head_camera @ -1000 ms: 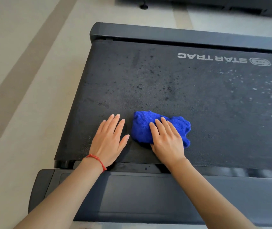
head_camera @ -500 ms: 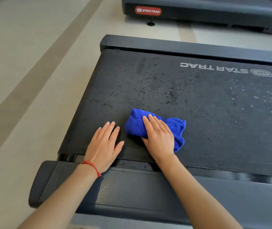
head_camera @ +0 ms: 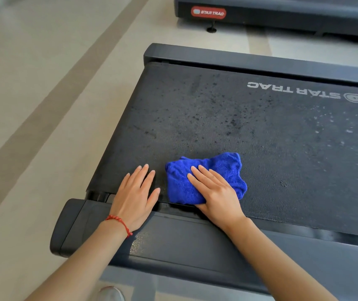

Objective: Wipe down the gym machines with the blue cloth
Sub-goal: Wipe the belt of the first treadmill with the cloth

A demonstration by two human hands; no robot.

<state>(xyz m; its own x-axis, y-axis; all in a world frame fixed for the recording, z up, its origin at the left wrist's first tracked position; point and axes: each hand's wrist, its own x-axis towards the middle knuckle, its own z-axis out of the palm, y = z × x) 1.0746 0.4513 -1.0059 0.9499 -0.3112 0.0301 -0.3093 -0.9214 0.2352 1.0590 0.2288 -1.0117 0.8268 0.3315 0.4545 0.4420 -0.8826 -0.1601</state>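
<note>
Our right hand [head_camera: 215,192] lies flat, fingers straight, pressing the bunched blue cloth [head_camera: 204,177] onto the treadmill belt [head_camera: 228,127], close to its near edge. Our left hand [head_camera: 135,192] is flat and holds nothing, palm over the belt edge and the dark end cover [head_camera: 173,242], just beside the cloth. We see a red bracelet [head_camera: 120,222] on the left wrist. A second treadmill [head_camera: 282,16] sits beyond.

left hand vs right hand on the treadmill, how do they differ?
The right hand presses flat on the blue cloth; the left hand lies bare on the belt, holding nothing. The left wrist wears a red bracelet; the right wrist is bare. Both have straight fingers and lie palm down at the belt's near edge.
</note>
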